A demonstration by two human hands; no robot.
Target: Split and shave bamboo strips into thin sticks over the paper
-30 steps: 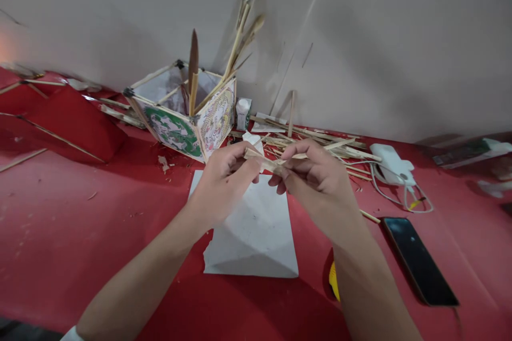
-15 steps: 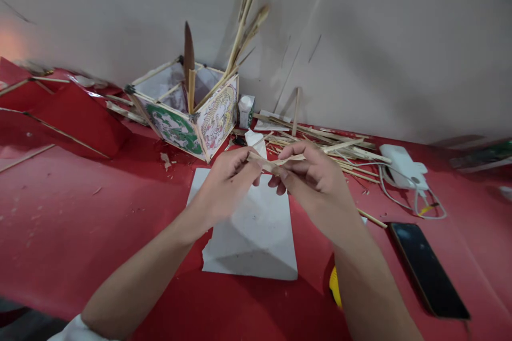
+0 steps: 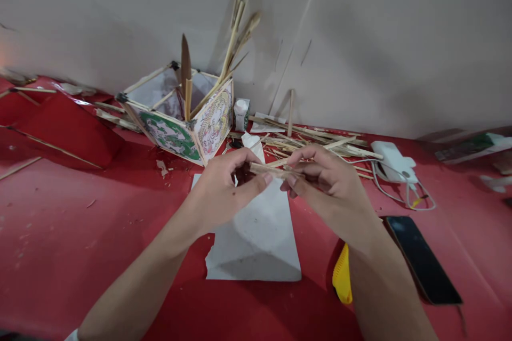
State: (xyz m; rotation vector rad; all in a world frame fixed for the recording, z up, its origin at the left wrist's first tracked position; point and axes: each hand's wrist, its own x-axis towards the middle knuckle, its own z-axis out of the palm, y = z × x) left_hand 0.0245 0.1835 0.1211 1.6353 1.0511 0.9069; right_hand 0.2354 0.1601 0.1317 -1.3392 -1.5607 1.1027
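Observation:
Two short, flat bamboo strips (image 3: 277, 171) cross at a shallow angle between my hands, above a sheet of white paper (image 3: 260, 240). My left hand (image 3: 222, 186) pinches the left end of the strips between thumb and fingers. From the other side, my right hand (image 3: 334, 186) grips their right part, its thumb below and its fingers curled over them. The fingers partly hide the strip ends, and where the strips join is too small to make out.
A paper-sided stick frame (image 3: 172, 136) holding tall sticks stands back left, beside a small carton (image 3: 241, 114). Loose bamboo strips (image 3: 316, 136) lie along the wall. A white charger (image 3: 394, 162) with cable, a phone (image 3: 424, 258) and a yellow tool (image 3: 342, 277) are rightward.
My left thumb has stretched out along the strips, and the strips have turned slightly in my fingers. The view has shifted a little, showing more of the yellow tool.

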